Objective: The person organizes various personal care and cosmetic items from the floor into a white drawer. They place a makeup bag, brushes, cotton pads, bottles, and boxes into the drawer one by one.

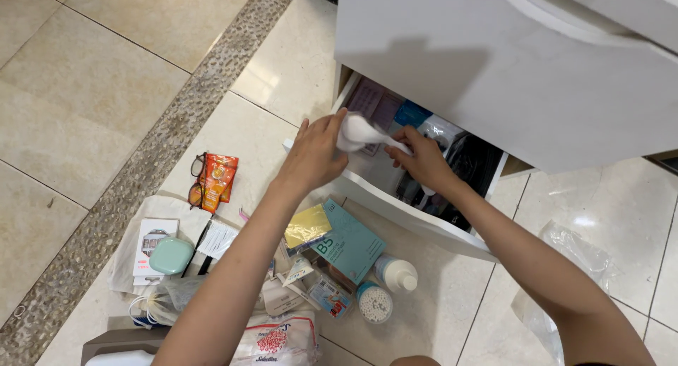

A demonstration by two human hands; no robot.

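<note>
Hands met over an open white drawer [395, 209] that stuck out from under a white cabinet top [494, 62]. The left hand [316, 152] gripped the rounded end of a white wipe or cloth [359, 131], fingers curled around it, and the right hand [422, 160] pinched its narrow twisted tail. The cloth hung just above the bare pale floor of the drawer's near-left part. Packed toward the back and right of the drawer were purple flat packs [374, 101], a blue pack [412, 114], a clear plastic bag [441, 131] and dark packets [474, 164]; what each one held could not be told.

On the tiled floor just in front of the drawer's front edge lay a heap: a teal box [351, 244], a yellow sachet [307, 227], a white bottle [397, 273] lying on its side, a round tub of cotton swabs [373, 302], a mint-green case [171, 256], glasses [197, 180] beside an orange packet [218, 180], and a pack of cotton pads [275, 339]. A crumpled clear bag [575, 256] lay to the right, well apart from the heap. A pebble strip [152, 164] ran diagonally across the tiles, and open tile [78, 104] lay beyond it on the left. The cabinet top overhung the back of the drawer.
</note>
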